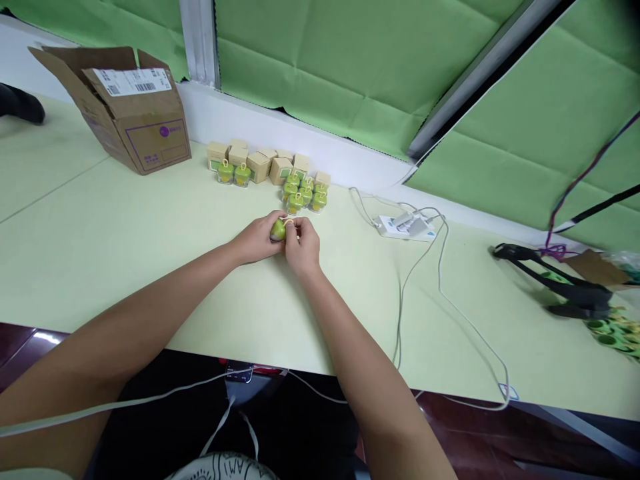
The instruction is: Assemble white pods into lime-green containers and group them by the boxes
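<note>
Between my two hands is a small green-topped jar [278, 231] with a pale loop on top, held just above the table. My left hand [260, 238] is wrapped round its side. The fingers of my right hand [302, 244] are closed in a pinch at the jar's loop. Just beyond my hands stands a cluster of similar green-lidded jars [295, 202] with clear bases. Two more green jars [243, 175] stand to the left of that cluster. Behind them runs a row of small tan cardboard boxes [259, 166].
A large open cardboard carton [155, 127] stands at the back left. To the right lies a white power strip [406, 228] with plugs and loose white cables [440, 280]. A black frame-like object [565, 283] sits at the far right. The table's front edge is near my forearms.
</note>
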Demonstrator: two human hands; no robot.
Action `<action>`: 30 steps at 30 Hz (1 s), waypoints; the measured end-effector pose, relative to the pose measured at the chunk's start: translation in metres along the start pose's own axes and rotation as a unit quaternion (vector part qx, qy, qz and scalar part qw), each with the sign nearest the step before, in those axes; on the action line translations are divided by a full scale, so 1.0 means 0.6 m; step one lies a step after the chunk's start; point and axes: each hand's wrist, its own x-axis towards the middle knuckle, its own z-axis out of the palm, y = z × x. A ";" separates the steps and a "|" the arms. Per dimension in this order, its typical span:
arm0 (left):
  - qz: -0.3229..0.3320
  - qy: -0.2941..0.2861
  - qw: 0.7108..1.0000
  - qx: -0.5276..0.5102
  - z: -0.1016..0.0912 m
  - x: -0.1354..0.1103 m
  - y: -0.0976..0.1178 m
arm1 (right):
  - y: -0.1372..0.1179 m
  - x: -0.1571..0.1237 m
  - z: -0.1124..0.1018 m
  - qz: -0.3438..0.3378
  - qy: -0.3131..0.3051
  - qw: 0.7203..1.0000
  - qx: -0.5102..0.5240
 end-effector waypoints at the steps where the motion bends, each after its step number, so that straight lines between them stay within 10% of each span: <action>1: -0.006 0.001 1.000 -0.003 0.000 0.001 -0.003 | 0.005 0.005 0.000 0.019 0.013 0.999 0.028; 12: 0.066 0.118 0.984 0.113 -0.017 0.013 -0.029 | 0.017 0.034 -0.019 0.278 0.067 0.901 0.327; 30: 0.163 0.137 0.975 0.065 0.000 -0.003 0.007 | -0.023 0.012 -0.017 0.217 -0.116 0.853 0.460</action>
